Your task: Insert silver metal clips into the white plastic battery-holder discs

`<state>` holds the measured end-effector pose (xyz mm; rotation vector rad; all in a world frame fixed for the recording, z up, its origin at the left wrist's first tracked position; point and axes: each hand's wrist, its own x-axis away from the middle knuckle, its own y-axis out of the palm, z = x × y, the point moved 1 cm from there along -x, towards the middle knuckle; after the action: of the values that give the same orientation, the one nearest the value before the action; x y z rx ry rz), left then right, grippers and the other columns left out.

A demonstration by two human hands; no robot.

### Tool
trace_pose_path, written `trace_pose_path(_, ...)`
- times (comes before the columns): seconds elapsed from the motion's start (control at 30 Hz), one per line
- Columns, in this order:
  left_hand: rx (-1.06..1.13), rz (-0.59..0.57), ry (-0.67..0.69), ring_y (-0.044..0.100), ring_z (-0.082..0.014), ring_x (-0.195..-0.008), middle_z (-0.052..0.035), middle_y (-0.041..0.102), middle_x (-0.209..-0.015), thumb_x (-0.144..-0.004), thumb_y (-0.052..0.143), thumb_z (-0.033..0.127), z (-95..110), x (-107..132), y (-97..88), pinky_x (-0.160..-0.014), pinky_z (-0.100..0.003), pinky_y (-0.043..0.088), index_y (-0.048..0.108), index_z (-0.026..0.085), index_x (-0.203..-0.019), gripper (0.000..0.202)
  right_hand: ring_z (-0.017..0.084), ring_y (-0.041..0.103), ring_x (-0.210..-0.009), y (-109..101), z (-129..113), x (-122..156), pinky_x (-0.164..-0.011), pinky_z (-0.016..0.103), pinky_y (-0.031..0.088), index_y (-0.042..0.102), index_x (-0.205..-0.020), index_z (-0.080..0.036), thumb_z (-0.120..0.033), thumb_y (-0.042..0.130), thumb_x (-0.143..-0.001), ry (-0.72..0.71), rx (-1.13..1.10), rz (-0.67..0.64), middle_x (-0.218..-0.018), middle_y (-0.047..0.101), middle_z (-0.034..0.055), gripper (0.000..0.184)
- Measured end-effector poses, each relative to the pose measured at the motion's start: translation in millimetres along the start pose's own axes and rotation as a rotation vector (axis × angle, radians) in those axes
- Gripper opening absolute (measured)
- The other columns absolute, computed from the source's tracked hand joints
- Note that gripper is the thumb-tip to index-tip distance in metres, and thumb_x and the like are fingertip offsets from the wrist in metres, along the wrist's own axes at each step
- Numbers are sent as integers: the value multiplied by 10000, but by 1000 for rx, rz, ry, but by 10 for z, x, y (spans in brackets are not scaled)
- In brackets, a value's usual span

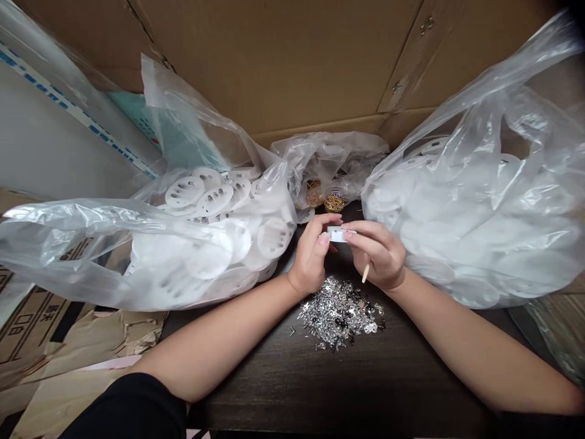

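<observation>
My left hand (313,253) and my right hand (377,253) meet above a dark wooden table (347,390), pinching a small white piece (340,234) between their fingertips. A thin wooden stick (365,274) pokes down from my right hand's grip. Just below my hands lies a scattered heap of small silver metal pieces (340,314). A clear plastic bag of white perforated discs (214,200) presses against my left hand's side, and another bag of white discs (475,213) sits close to my right hand.
A smaller clear bag holding gold-coloured metal pieces (334,204) lies at the back, between the larger bags. Brown cardboard walls (274,61) rise behind everything. Crumpled brown paper and flattened cardboard (82,341) lie at the lower left, beside the table.
</observation>
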<state>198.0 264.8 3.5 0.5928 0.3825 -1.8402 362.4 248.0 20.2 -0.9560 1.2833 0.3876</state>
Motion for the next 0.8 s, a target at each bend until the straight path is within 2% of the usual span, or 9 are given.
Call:
trace_pose_path(0.1, 183, -41, 1, 596, -160, -773, -111, 597, -1125, -1024, 383, 581, -15, 8, 11, -613, -287, 525, 517, 190, -1356, 530, 165, 748, -909, 13, -12, 0, -634, 266, 588, 594, -1273, -197, -57, 630, -927, -172, 60, 65, -1158, 755, 93, 375)
trace_pose_path(0.17, 275, -36, -35, 579, -141, -669, -87, 584, -1015, -1023, 355, 611, -34, 8, 18, -502, -257, 468, 466, 205, -1379, 551, 162, 744, -818, 22, -18, -5, -564, 272, 552, 553, -1314, -172, -82, 635, -934, -205, 59, 61, -1144, 767, 109, 399)
trace_pose_path(0.23, 311, -14, -62, 554, -127, -593, -57, 559, -904, -1028, 349, 613, -52, 7, 16, -450, -241, 423, 446, 213, -1378, 541, 155, 742, -774, 27, -27, -8, -548, 274, 546, 540, -1336, -183, -101, 644, -941, -191, 52, 41, -1135, 774, 97, 417)
trace_pose_path(0.4, 333, 38, -113, 536, -111, -581, -48, 560, -920, -989, 472, 499, -86, -1, -21, -472, -238, 444, 493, 210, -1314, 435, 171, 762, -911, 41, -39, 24, -669, 285, 613, 614, -1289, -171, -74, 671, -919, -144, 32, -33, -1176, 762, 104, 386)
trace_pose_path(0.57, 320, 51, -160, 536, -119, -604, -50, 569, -935, -964, 488, 479, -94, -18, -40, -486, -244, 456, 521, 193, -1244, 402, 186, 758, -899, 65, -19, 56, -639, 305, 610, 610, -1303, -183, -84, 689, -908, -129, 64, -80, -1222, 743, 110, 414)
trace_pose_path(0.8, 292, 91, -274, 515, -123, -573, -32, 568, -851, -968, 473, 467, -79, -48, -47, -474, -246, 436, 539, 186, -1161, 347, 214, 750, -914, 72, -35, 2, -673, 330, 643, 596, -1245, -142, -89, 636, -942, -44, -26, -194, -1209, 724, 157, 310)
